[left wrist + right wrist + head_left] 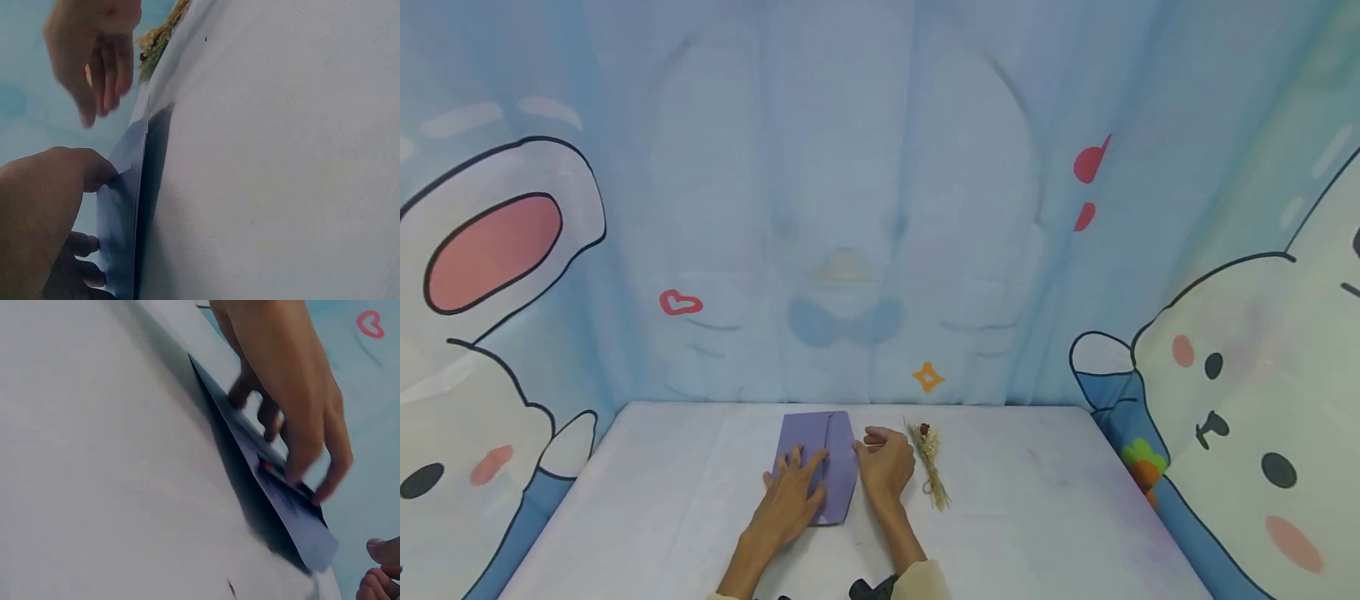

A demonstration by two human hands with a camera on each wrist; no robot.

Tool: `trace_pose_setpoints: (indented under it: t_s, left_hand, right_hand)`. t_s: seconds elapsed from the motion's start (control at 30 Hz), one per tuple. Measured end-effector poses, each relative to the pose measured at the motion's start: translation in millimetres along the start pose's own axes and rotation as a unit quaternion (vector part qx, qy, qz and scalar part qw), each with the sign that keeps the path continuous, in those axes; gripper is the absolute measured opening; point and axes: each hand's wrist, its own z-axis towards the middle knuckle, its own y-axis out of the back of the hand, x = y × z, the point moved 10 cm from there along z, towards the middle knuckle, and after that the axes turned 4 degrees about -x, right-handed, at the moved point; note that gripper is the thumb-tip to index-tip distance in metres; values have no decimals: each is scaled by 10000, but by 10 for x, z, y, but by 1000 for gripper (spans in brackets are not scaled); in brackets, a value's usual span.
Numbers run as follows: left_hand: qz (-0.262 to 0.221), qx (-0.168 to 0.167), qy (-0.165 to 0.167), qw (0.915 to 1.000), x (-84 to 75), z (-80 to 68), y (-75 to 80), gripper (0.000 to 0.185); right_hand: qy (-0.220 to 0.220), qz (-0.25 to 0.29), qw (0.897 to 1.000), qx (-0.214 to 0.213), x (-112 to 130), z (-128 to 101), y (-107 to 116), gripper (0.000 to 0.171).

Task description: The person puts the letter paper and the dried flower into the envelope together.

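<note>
Head view: one purple envelope (817,467) is seen lying flat on the white table (1037,500), near the front middle. The left hand (792,500) is laid on it with fingers spread and straight, pressing the paper down. The right hand (886,464) is rested just beside the envelope's right edge, fingers loosely curled, nothing gripped. One small dried flower sprig (929,462) is found just right of that hand.

Left wrist view: the envelope (122,212) is seen edge-on, the left hand (37,219) pressed against it; the right hand (94,44) is held above the paper, fingers together and hanging.

Right wrist view: the envelope (275,487) is pinned under the straight fingertips (294,472) of the left hand.
</note>
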Motion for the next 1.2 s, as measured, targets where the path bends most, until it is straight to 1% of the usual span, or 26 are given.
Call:
trace_pose_setpoints:
  t_s: [0.1,0.3,0.43,0.6,0.73,0.97,1.2]
  left_hand:
    - [-59,-10,-9,10000,-10,-14,26,54]
    - [-142,0,-36,9999,-24,-24,67,54]
    - [-124,28,12,9999,-6,-35,58,54]
    - [-172,89,59,9998,-9,-54,22,54]
    - [-202,73,7,9998,-48,-42,2,54]
    - [-211,85,1,9997,-38,-42,-19,54]
    - [-256,93,12,9996,-31,-41,-22,54]
  right_hand:
    - [126,-158,9995,-224,-41,110,183,29]
    - [284,-126,9981,-528,-195,317,540,36]
    - [104,-161,9969,-759,-370,397,752,39]
    - [-221,-381,9955,-834,-564,431,918,43]
    - [-394,-535,9945,-806,-667,438,979,44]
    - [-688,-730,9934,-564,-814,369,927,41]
    - [-653,-856,9927,-541,-871,340,894,29]
